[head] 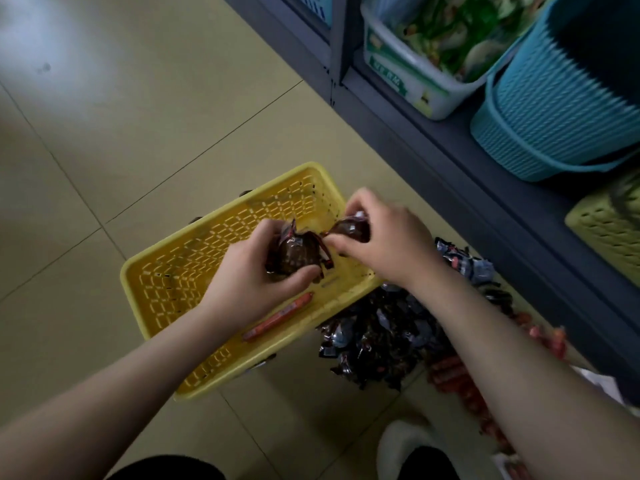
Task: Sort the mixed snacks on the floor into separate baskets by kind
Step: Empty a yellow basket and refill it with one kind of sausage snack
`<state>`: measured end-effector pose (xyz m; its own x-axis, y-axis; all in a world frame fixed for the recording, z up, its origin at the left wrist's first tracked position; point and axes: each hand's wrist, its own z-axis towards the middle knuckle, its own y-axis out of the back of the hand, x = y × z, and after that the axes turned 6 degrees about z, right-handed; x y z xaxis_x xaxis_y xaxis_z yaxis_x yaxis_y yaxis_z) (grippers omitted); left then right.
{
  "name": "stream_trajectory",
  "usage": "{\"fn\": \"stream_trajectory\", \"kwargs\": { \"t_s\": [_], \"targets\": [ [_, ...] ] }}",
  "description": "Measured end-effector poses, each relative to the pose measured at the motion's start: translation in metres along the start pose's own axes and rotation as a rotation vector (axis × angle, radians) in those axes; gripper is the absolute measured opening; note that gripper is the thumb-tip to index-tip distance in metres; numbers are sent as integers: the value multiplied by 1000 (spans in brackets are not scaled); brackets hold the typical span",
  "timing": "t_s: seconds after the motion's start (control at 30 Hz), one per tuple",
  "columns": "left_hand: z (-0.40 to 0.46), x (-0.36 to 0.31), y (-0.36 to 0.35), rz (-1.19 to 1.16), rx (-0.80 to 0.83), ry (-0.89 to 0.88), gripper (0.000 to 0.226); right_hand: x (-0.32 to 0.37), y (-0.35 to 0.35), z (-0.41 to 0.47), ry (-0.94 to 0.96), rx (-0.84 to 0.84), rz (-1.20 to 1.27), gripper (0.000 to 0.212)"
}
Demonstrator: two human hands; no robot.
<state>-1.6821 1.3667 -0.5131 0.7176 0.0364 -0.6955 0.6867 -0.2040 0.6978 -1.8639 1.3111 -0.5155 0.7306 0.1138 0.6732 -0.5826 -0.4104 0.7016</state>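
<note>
A yellow plastic basket (162, 282) sits on the tiled floor, and a single red sausage stick (277, 318) lies inside it. Over the basket my left hand (249, 282) grips a bunch of dark brown snack packets (298, 254). My right hand (384, 240) pinches another dark brown packet (353, 230) just to the right of that bunch. On the floor right of the basket lies a pile of dark snack packets (381, 337), partly hidden by my right forearm. Red sausage sticks (457, 379) lie along the pile's right side.
A dark shelf unit (450, 140) runs along the right. On it stand a white basket of green packets (415, 74), a teal basket (540, 109) and a light green basket (609, 230). A white shoe (405, 441) is at the bottom.
</note>
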Motion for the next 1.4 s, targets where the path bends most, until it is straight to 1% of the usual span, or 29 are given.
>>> {"fn": "stream_trajectory", "kwargs": {
  "t_s": [0.07, 0.1, 0.13, 0.17, 0.2, 0.27, 0.33, 0.4, 0.5, 0.57, 0.6, 0.67, 0.7, 0.77, 0.8, 0.83, 0.87, 0.9, 0.93, 0.97, 1.0, 1.03, 1.07, 1.1, 1.17, 1.23, 1.3, 1.4],
  "targets": [
    [6, -15, -11, -2, 62, -63, 47, -33, 13, -36, -182, -284, 229, 29],
    [8, -22, -18, 16, 87, -103, 47, -55, 12, -51, -297, -374, 320, 28],
    [9, -28, -27, 45, 113, -164, 48, -78, 7, -64, -410, -404, 377, 27],
    [10, -35, -38, 88, 154, -231, 52, -101, -1, -75, -508, -380, 403, 27],
    [9, -41, -49, 145, 205, -292, 56, -120, -11, -84, -575, -320, 405, 28],
    [7, -52, -71, 323, 302, -378, 60, -146, -28, -95, -625, -181, 339, 40],
    [9, -58, -92, 553, 351, -473, 63, -157, -35, -98, -625, -108, 242, 54],
    [11, -63, -115, 676, 371, -537, 61, -158, -32, -96, -609, -116, 185, 57],
    [11, -67, -150, 801, 377, -523, 52, -147, -15, -99, -546, -235, 33, 41],
    [7, -65, -163, 915, 381, -514, 49, -137, -5, -105, -472, -329, 39, 29],
    [6, -63, -164, 935, 363, -538, 50, -131, 0, -107, -432, -348, 76, 24],
    [0, -57, -155, 864, 288, -656, 56, -118, 6, -108, -361, -332, 176, 20],
    [-2, -54, -149, 745, 249, -730, 56, -110, 8, -106, -328, -313, 213, 19],
    [-4, -53, -127, 462, 239, -833, 45, -94, 7, -97, -261, -290, 236, 19],
    [-2, -54, -112, 380, 207, -844, 36, -87, 6, -90, -234, -298, 234, 18],
    [1, -54, -96, 317, 139, -813, 27, -81, 5, -83, -206, -320, 230, 18],
    [6, -48, -81, 270, 51, -735, 20, -74, 4, -75, -172, -347, 224, 17],
    [10, -39, -68, 243, -26, -609, 14, -67, 3, -67, -129, -366, 219, 16],
    [13, -26, -57, 234, -58, -442, 12, -58, 2, -59, -84, -368, 213, 16],
    [13, -10, -50, 243, -44, -267, 11, -50, 0, -50, -39, -349, 196, 16],
    [13, 7, -46, 280, 14, -105, 13, -41, -3, -42, 2, -307, 157, 17],
    [13, 27, -46, 350, 115, 31, 15, -32, -7, -33, 38, -250, 102, 19],
    [12, 46, -49, 435, 235, 130, 16, -23, -11, -25, 72, -186, 48, 21],
    [11, 63, -54, 518, 358, 194, 17, -15, -16, -17, 100, -126, 5, 22],
    [9, 85, -68, 657, 577, 238, 19, -4, -24, -7, 131, -26, -42, 25],
    [6, 97, -83, 724, 700, 237, 22, -1, -34, -2, 146, 73, -55, 27],
    [4, 105, -95, 750, 704, 211, 24, -5, -41, -3, 138, 128, -45, 27],
    [9, 113, -101, 774, 668, 171, 20, -15, -47, -6, 146, 95, -41, 26]
  ]
}}
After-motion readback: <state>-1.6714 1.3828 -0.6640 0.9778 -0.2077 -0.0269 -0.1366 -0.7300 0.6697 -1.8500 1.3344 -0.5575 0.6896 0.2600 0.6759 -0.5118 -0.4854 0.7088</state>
